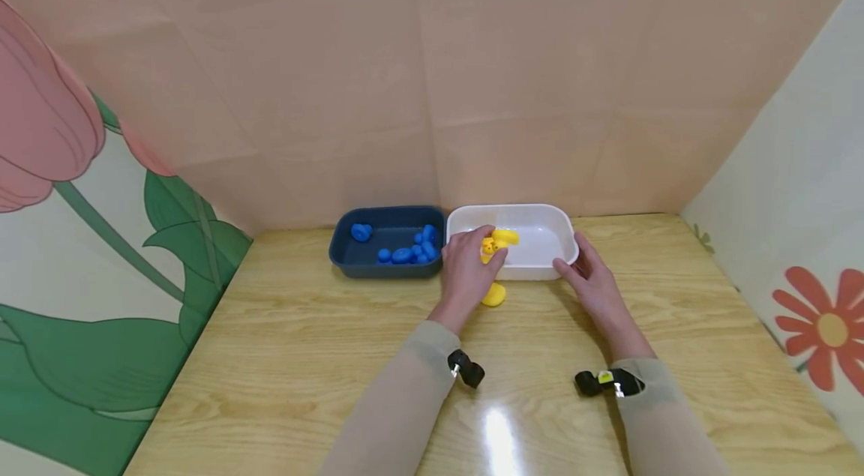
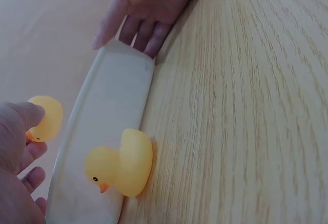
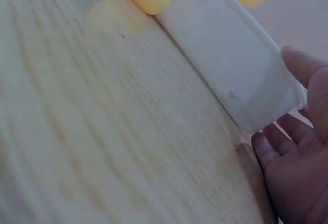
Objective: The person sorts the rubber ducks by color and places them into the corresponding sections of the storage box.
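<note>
My left hand is over the left part of a white plastic tray, pinching a yellow rubber duck between thumb and fingers. More yellow shows around its fingertips in the head view, partly hidden by the hand. Another rubber duck with an orange beak sits on the table, close against the tray's front wall. At the tray's right end, my right hand holds the corner, thumb at the rim and fingers around the outer wall.
A dark blue tray stands left of the white one, side by side, with several blue toys inside. Both trays stand at the back of the wooden table, near a pinkish backdrop. Printed flower panels flank the table.
</note>
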The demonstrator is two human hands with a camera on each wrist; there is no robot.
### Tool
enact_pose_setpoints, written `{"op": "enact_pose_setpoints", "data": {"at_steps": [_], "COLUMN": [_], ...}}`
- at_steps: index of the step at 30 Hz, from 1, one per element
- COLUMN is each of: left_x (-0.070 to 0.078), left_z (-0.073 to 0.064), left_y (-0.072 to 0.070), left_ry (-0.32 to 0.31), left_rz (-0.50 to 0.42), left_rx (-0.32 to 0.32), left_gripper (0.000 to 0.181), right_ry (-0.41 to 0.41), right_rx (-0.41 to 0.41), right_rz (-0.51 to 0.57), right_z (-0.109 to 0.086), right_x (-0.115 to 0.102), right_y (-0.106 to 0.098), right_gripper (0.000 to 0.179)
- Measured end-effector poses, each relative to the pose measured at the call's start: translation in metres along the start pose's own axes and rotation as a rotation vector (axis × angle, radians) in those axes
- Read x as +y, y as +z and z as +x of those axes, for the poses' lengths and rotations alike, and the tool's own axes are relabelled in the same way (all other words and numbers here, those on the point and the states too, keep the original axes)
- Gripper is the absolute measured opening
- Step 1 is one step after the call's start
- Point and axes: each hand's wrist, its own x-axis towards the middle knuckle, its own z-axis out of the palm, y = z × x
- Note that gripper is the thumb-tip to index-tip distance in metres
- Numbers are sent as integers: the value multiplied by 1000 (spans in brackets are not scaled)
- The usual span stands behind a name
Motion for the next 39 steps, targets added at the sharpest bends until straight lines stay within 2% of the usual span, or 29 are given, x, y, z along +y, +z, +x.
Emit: {"op": "enact_pose_setpoints", "data": {"at_steps": [6,14,19,26,32,39], "left_x": [-3,-8,-11,-13,-17,-21], "left_z": [1,-6,-13,-24,-35,-47], "left_y": [0,-3,-6,-12,-19,-24], "left_ry": [-5,0,2,28,61,66], "left_rz": [2,-26,-66,-65,-86,-104], "left_rx": [3,28,53,91,92,88], "left_gripper": [49,44,45,44,44,45], "right_ry": [2,-15,-8,8,18,22], "right_rx": [-2,3,-2,-3,-7,-11], "right_rz": [5,19,20,-6,-19,-9], "right_z": [1,4,3,2,0,1], "right_x": [-1,2,1,-4,-6,-8], "right_y": [2,1,0,0,0,-1], "right_gripper": [94,92,92,95,95,95]}}
